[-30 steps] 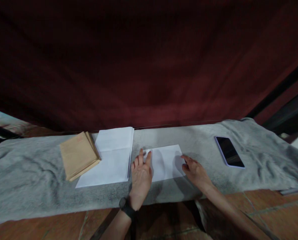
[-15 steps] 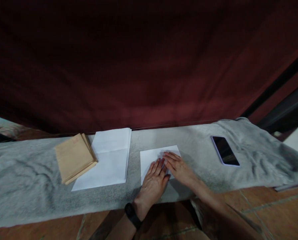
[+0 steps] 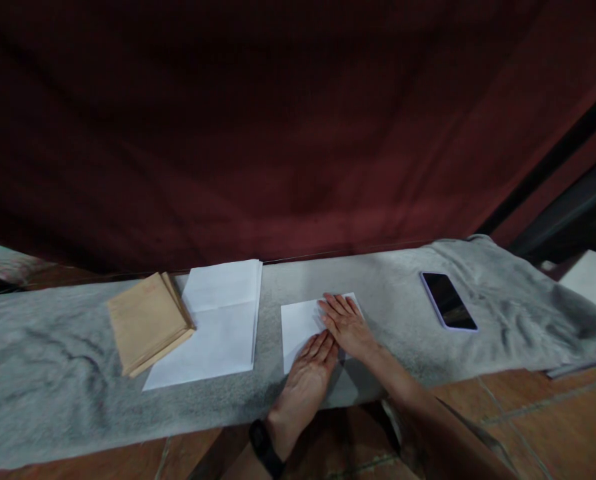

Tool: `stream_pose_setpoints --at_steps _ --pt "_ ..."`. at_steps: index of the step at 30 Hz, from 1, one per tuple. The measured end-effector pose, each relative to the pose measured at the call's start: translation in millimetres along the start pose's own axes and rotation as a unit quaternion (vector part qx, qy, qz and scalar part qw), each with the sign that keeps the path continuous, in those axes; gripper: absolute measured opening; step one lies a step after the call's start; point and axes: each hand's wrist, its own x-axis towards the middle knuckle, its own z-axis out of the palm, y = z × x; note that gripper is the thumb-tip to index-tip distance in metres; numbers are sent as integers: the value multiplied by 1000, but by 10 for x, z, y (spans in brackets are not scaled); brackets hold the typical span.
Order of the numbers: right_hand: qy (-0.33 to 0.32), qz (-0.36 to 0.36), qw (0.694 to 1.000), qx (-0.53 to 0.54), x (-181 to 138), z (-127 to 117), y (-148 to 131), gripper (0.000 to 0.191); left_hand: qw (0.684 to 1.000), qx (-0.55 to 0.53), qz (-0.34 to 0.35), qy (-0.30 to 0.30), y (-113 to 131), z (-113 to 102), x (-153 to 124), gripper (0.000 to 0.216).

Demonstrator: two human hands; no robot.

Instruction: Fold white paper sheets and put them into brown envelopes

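Observation:
A folded white sheet of paper lies on the grey cloth in front of me. My right hand lies flat on its far right part, fingers stretched out together. My left hand rests flat on its near edge, fingers extended, with a black watch on the wrist. The two hands touch each other over the paper. Neither hand grips anything.
To the left lie a stack of white sheets and a pile of brown envelopes. A phone lies face up to the right. A dark red curtain hangs behind. Brown tiled floor shows below.
Both hands came from the paper's outer edges onto it. Since half a second ago my left hand has slid back toward the near edge and my right hand sits farther up the sheet.

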Motion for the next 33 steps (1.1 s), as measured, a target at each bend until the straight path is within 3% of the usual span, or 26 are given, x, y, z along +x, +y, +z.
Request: stream_pose_setpoints --at_steps 5,17,22,27,33 --pt "9 9 1000 -6 25 -33 4 46 1000 7 7 -20 20 -94 -64 59" --pt "12 6 1000 -14 -4 -38 30 47 1000 -12 -11 -16 -3 -92 -106 64" --pt "14 -42 999 11 -76 -41 -4 47 999 -18 -26 -4 -13 -16 -113 64" --pt "5 -78 997 16 -176 15 -53 46 996 -69 -53 27 -8 2 -98 60" --pt "16 -85 996 6 -207 46 -63 48 981 -74 -142 114 -7 -17 -32 46"
